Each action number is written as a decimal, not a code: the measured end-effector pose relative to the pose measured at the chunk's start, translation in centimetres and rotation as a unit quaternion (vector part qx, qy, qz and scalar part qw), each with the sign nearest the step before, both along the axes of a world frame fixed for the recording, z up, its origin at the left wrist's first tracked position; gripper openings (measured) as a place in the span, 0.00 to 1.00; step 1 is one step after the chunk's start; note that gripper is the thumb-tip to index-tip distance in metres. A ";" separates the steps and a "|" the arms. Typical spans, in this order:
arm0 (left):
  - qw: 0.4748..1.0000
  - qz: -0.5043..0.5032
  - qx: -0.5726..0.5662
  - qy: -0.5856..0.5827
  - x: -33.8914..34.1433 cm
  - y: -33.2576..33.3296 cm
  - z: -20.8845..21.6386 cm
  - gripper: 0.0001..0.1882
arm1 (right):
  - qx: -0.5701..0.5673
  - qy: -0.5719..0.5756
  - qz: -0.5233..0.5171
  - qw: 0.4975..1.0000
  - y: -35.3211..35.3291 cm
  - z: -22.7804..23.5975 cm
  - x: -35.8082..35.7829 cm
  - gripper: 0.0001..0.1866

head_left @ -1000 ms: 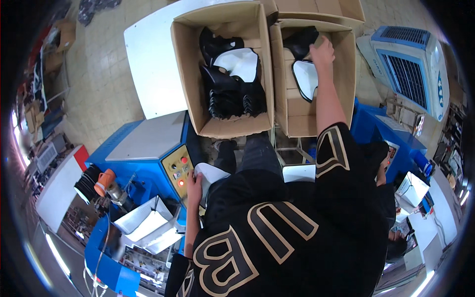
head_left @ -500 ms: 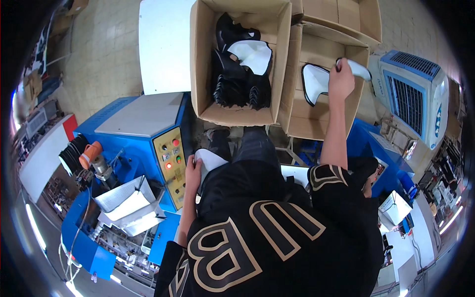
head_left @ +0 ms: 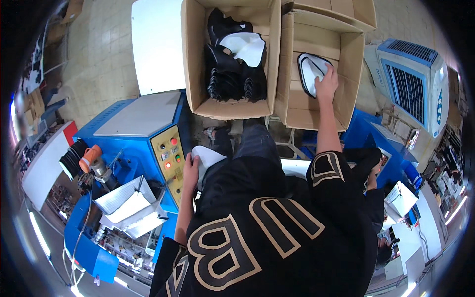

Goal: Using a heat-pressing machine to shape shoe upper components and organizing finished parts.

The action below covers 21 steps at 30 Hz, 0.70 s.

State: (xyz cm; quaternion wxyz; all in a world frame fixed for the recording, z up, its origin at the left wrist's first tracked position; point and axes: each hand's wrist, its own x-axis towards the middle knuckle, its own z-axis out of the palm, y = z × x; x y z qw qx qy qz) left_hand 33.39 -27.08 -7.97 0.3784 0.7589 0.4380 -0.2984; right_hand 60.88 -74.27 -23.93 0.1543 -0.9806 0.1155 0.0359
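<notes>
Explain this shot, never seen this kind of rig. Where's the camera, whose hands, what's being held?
There is no robot here: a person works with two bare hands. The camera is the left one of a pair worn on the head, looking down, and its fisheye lens bends straight edges. The left hand holds a plain white piece near the lap. The right hand reaches into the right cardboard box and touches a black-edged white piece; whether it grips it, I can't tell. The left cardboard box holds black shaped pieces and another white piece. A white tabletop lies left of the boxes, and a blue machine stands below it in the picture.
</notes>
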 end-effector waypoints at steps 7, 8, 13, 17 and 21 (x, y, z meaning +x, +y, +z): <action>0.999 0.032 -0.027 0.014 -1.6 0.8 -0.5 0.30 | 0.132 0.106 -0.031 0.985 -4.1 -4.3 3.8 0.43; 0.999 0.016 -0.031 0.017 -0.7 0.2 -0.1 0.29 | 0.129 0.108 -0.029 0.985 -5.7 -5.5 4.5 0.43; 0.997 0.019 -0.064 0.038 -0.6 0.0 -0.1 0.32 | 0.123 0.193 -0.010 0.973 -6.3 -8.1 6.2 0.37; 0.999 -0.004 0.000 -0.034 -2.2 0.1 0.2 0.21 | 0.080 0.201 -0.011 0.976 -2.0 -2.6 5.6 0.26; 0.996 0.010 0.025 -0.087 -2.0 0.2 0.5 0.17 | 0.058 0.100 -0.027 0.993 -1.8 3.3 1.6 0.22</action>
